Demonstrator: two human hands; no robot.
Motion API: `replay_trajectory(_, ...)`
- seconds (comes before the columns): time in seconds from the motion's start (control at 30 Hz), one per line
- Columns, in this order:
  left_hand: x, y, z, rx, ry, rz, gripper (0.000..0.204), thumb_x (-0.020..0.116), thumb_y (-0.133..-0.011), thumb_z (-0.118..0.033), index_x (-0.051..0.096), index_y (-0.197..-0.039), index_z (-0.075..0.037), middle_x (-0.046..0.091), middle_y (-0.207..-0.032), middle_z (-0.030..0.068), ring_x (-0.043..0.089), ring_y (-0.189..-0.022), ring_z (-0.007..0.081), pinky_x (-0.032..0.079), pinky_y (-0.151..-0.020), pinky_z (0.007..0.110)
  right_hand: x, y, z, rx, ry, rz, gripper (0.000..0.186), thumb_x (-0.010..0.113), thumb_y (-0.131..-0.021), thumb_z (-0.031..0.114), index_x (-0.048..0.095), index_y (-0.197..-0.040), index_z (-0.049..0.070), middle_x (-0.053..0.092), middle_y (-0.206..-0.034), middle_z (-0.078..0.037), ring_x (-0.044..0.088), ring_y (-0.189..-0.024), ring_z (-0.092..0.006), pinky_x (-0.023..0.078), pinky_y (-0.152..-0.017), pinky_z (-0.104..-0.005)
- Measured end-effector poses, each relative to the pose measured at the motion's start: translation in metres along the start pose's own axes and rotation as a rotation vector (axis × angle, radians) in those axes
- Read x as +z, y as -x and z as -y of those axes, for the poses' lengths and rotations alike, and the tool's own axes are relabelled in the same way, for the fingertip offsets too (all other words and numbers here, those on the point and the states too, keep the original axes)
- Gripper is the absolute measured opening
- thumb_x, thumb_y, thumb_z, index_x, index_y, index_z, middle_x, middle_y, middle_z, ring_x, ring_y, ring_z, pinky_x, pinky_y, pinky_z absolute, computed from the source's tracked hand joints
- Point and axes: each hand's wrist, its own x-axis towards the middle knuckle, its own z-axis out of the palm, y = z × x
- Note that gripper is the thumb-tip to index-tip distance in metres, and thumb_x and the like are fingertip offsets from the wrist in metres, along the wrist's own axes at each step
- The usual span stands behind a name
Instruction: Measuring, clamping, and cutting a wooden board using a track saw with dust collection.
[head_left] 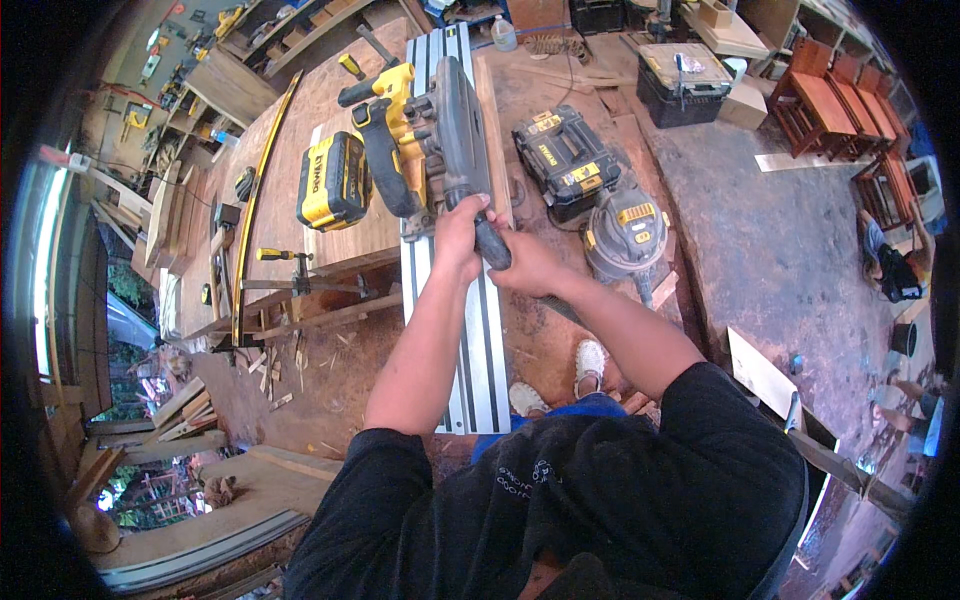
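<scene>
Both my hands are at the dust hose (492, 243) of the yellow-and-black track saw (420, 140), seen from my head camera. My left hand (458, 235) is wrapped tight round the hose's dark cuff just behind the saw's rear port; my right hand (528, 268) is closed on the hose a little lower, where it runs back toward me. The saw sits on its grey guide rail (478, 330), which lies lengthwise over the wooden board (345, 230) on the workbench, with the big battery pack (333, 182) hanging off the saw's left side.

By my reading, the step in hand is seating or twisting the hose at the saw's port (I cannot tell whether it is fully home). The next move would want a firm, straight push with the saw kept square on the rail.

As for containers: the small shop vacuum (625, 232) stands on the floor just right of the rail, its contents hidden. Beside it a black tool case (565, 158) is shut. Farther off, a black lidded organiser box (683, 85) stands closed, with what it holds too small to make out.
</scene>
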Motion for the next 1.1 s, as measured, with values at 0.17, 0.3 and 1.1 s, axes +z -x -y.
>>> replay_trajectory(0.17, 0.000, 0.000, 0.000, -0.026, -0.017, -0.021, 0.013, 0.059, -0.084, -0.014, 0.054, -0.085, -0.002, 0.053, -0.070, 0.0061, 0.059, -0.064, 0.0222, 0.053, -0.064, 0.035, -0.001, -0.007, -0.010, -0.070, -0.118, 0.062, 0.047, 0.070, -0.066, 0.021, 0.055, -0.105, -0.002, 0.064, -0.094, -0.022, 0.062, -0.091, -0.0353, 0.048, -0.082, -0.0397)
replay_trajectory(0.3, -0.002, 0.000, -0.001, 0.001, -0.001, 0.026, 0.014, 0.059, -0.085, -0.015, 0.054, -0.085, -0.003, 0.053, -0.070, 0.0059, 0.060, -0.067, 0.0225, 0.052, -0.064, 0.034, -0.002, -0.010, -0.013, -0.092, -0.138, 0.102, 0.051, 0.073, -0.066, 0.025, 0.057, -0.108, -0.001, 0.064, -0.099, -0.022, 0.062, -0.095, -0.0335, 0.047, -0.085, -0.0371)
replay_trajectory(1.1, -0.326, 0.137, -0.074, 0.157, -0.661, 0.368, 0.045, 0.062, -0.089, -0.025, 0.051, -0.124, 0.000, 0.058, -0.121, 0.0128, 0.055, -0.112, 0.0199, 0.043, -0.096, 0.033, -0.005, -0.043, 0.137, -0.135, 0.091, -0.576, 0.049, 0.049, -0.096, 0.041, 0.049, -0.126, 0.002, 0.058, -0.115, -0.013, 0.056, -0.104, -0.0212, 0.044, -0.091, -0.0334)
